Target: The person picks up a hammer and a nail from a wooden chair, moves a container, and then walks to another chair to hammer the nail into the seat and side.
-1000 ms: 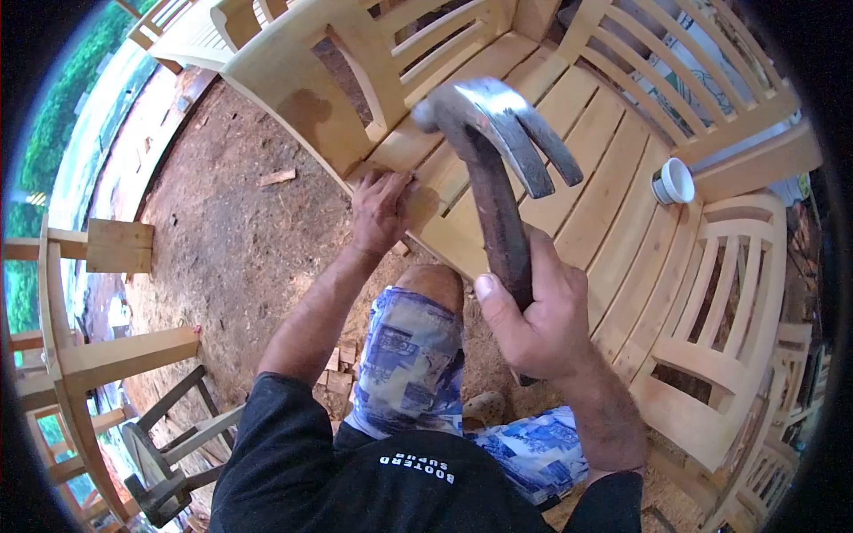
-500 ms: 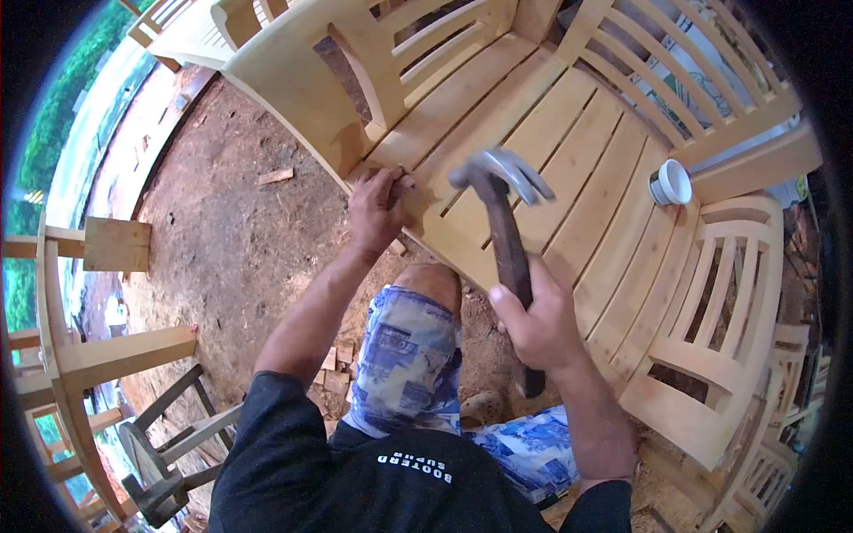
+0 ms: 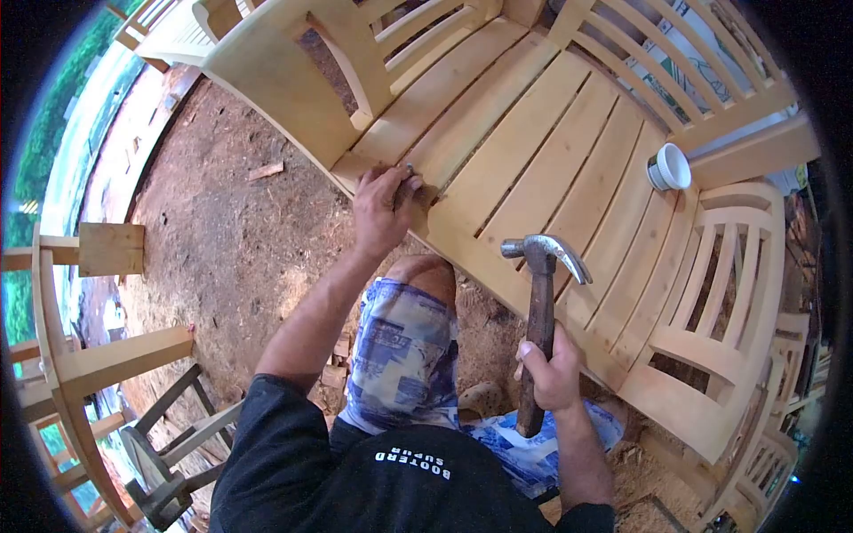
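Note:
My right hand (image 3: pixel 553 369) is wrapped around the dark wooden handle of a claw hammer (image 3: pixel 540 302). The hammer's steel head is raised over the front of a wooden slatted bench (image 3: pixel 511 164), its claw pointing right. At the bench's front edge, near the left armrest, my left hand (image 3: pixel 384 206) is closed with the fingertips pinched around a short metal pin (image 3: pixel 410 169). Only the pin's top end shows above the fingers; its lower end is hidden. The hammer head is well apart from the pin, to its right and nearer me.
A white tub (image 3: pixel 669 168) lies on the seat by the backrest. Wooden frame parts (image 3: pixel 124 360) and a dark low stand (image 3: pixel 164 462) are at my left. Wood scraps (image 3: pixel 335 376) lie on the dirt floor (image 3: pixel 231 204). More slatted furniture (image 3: pixel 769 475) stands at lower right.
My right hand has drawn the hammer down and slightly right, away from my left hand. My left hand keeps its pinch at the bench edge. The view has shifted slightly.

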A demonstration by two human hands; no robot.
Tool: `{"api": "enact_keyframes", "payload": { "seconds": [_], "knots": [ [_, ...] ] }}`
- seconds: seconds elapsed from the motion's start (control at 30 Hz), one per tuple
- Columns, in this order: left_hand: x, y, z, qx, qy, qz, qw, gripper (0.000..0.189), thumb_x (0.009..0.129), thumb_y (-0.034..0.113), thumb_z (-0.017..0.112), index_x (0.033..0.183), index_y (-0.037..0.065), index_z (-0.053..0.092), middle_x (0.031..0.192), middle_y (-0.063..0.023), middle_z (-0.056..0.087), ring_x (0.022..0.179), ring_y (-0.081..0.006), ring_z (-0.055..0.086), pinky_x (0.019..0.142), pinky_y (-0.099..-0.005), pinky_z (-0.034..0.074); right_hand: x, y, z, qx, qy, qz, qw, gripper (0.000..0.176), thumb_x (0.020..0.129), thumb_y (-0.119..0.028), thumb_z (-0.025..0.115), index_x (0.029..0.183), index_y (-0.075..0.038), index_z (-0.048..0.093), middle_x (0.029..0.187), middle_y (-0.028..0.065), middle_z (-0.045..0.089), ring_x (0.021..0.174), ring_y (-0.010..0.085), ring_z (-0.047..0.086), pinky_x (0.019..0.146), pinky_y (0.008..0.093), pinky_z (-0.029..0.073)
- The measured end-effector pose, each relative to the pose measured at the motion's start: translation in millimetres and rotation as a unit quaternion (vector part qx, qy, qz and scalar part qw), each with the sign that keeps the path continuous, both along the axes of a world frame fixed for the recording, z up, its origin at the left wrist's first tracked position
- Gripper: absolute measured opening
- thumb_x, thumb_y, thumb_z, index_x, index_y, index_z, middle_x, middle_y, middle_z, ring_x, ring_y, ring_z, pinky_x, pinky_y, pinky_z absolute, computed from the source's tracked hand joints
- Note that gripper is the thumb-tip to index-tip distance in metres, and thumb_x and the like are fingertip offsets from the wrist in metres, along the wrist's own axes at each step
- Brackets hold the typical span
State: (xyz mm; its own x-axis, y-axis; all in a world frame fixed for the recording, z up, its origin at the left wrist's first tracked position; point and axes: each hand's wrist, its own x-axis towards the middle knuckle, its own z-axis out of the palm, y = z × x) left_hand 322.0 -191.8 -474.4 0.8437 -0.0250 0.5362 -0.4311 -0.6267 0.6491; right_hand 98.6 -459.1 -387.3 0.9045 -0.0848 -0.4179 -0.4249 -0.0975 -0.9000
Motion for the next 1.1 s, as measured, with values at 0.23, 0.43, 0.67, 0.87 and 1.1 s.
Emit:
{"api": "enact_keyframes", "payload": {
  "seconds": [0.23,0.43,0.67,0.87,1.1],
  "knots": [
    [-1,-2,3,0.013,-0.018,-0.001,1.0,0.016,0.09,0.017,0.076,0.102,0.006,0.075,0.098,-0.012,0.076,0.099,-0.0347,0.069,0.092,-0.0453,0.05,-5,2,-5,0.016,0.007,0.002,1.0,0.028,0.096,-0.016,0.066,0.117,0.0,0.056,0.079,0.0057,0.064,0.061,0.0142,0.065,0.057,0.0317,0.055],
    [-1,-3,2,0.034,-0.027,-0.002,0.999,0.015,0.089,0.015,0.077,0.101,0.007,0.075,0.099,-0.0102,0.077,0.1,-0.0335,0.069,0.093,-0.0454,0.049,2,6,2,-0.005,-0.003,0.039,0.999,0.035,0.096,-0.013,0.063,0.127,0.003,0.055,0.083,0.0049,0.063,0.062,0.0119,0.063,0.057,0.0285,0.054],
    [1,1,4,0.103,-0.058,-0.023,0.993,0.017,0.086,0.009,0.078,0.102,0.005,0.074,0.1,-0.0135,0.076,0.102,-0.0341,0.069,0.089,-0.0449,0.054,17,11,7,-0.036,-0.036,0.071,0.996,0.029,0.094,-0.016,0.067,0.116,0.001,0.057,0.077,0.0086,0.064,0.063,0.0178,0.065,0.059,0.0354,0.053],
    [3,3,0,0.109,-0.082,-0.066,0.989,0.02,0.085,0.009,0.078,0.103,0.002,0.073,0.098,-0.0139,0.075,0.1,-0.0366,0.069,0.089,-0.0456,0.054,55,20,52,-0.134,-0.14,0.124,0.973,0.03,0.094,-0.015,0.068,0.117,0.002,0.059,0.078,0.01,0.064,0.065,0.0187,0.065,0.062,0.0351,0.052],
    [5,3,1,0.092,-0.112,-0.071,0.987,0.018,0.085,0.014,0.079,0.101,0.007,0.072,0.09,-0.0077,0.074,0.093,-0.0308,0.069,0.085,-0.043,0.05,93,45,117,-0.205,-0.383,0.145,0.889,0.046,0.091,-0.015,0.07,0.129,0.008,0.057,0.074,0.0206,0.064,0.066,0.0398,0.07,0.059,0.0464,0.055]
  ]
}}
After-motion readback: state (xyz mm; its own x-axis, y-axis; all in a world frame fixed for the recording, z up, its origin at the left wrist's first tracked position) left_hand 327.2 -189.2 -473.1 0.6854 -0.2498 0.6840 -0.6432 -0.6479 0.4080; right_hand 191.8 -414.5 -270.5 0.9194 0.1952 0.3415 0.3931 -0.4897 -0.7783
